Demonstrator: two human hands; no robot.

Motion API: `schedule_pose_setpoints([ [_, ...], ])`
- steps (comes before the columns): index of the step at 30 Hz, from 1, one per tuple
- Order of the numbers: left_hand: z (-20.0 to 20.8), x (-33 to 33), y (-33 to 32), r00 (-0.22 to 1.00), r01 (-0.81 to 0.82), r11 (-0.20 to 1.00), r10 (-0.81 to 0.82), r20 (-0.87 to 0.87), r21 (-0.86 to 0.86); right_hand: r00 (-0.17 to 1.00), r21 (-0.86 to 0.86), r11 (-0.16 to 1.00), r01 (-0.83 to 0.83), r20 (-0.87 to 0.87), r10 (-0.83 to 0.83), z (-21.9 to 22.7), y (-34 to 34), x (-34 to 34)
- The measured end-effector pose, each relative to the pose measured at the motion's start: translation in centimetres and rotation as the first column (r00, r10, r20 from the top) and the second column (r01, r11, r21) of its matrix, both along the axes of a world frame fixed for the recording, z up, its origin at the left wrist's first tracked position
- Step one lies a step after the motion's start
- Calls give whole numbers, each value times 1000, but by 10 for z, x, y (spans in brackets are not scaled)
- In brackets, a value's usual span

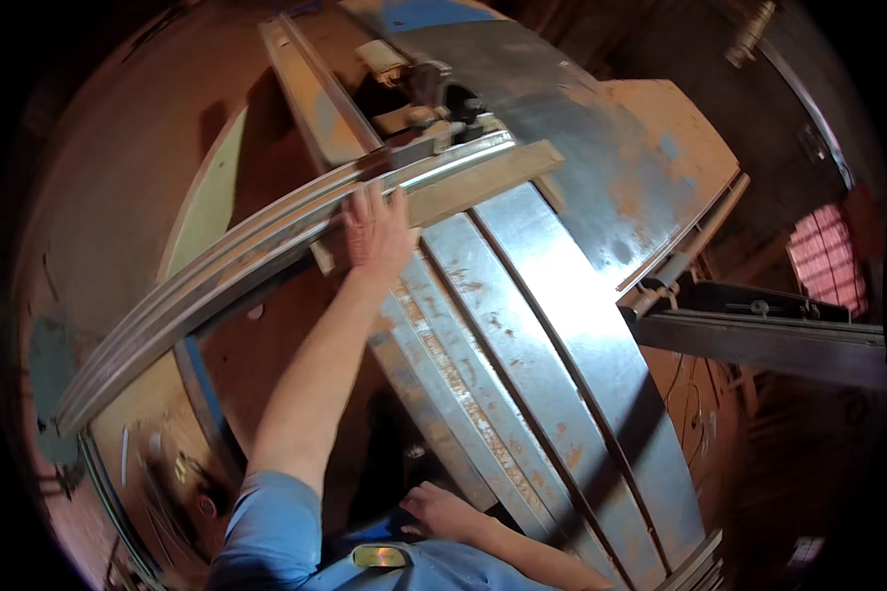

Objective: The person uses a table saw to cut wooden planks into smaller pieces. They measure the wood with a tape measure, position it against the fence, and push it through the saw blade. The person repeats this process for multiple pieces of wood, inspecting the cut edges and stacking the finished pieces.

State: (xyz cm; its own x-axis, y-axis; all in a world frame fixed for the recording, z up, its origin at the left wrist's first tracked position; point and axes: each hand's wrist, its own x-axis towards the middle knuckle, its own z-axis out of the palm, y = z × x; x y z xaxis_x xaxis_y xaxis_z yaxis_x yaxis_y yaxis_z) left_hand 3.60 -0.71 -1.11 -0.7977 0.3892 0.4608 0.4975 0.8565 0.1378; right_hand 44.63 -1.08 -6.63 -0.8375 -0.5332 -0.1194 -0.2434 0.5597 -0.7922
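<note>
My left arm reaches forward across a sliding table saw. My left hand [376, 231] is closed over a wooden strip [493, 182], with its fingers reaching onto the long metal fence [256, 246]. The strip lies along the fence, crossing the grooved metal saw table [552, 325]; a short end of it shows left of my hand. Close to my body, my right hand [445, 512] is low beside the table's near left edge. Its fingers are loosely bent and apart, with nothing visible in them. Whether it touches the machine I cannot tell.
Beyond the fence stand a clamp-like mechanism [439, 118] and a wide metal table extension [572, 128]. A dark rail [759, 335] juts out at right. Small items lie on a wooden surface [148, 394] at lower left. A pale panel [207, 197] leans behind the fence.
</note>
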Motion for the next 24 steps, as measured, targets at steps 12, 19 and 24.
schedule_pose_setpoints([
  [12, 32, -4, 3, 969, 2, 996, 19, 246, -84, 999, -60, 998, -19, 45, 22, -19, 2, 3],
  [19, 24, -8, 0, 989, -8, 997, 19, 149, -75, 980, -148, 978, 148, 155, -125, 53, 29, -35],
  [24, 23, -10, 2, 987, -10, 997, 23, 162, -80, 923, -230, 895, 382, 40, -384, 68, 64, -70],
])
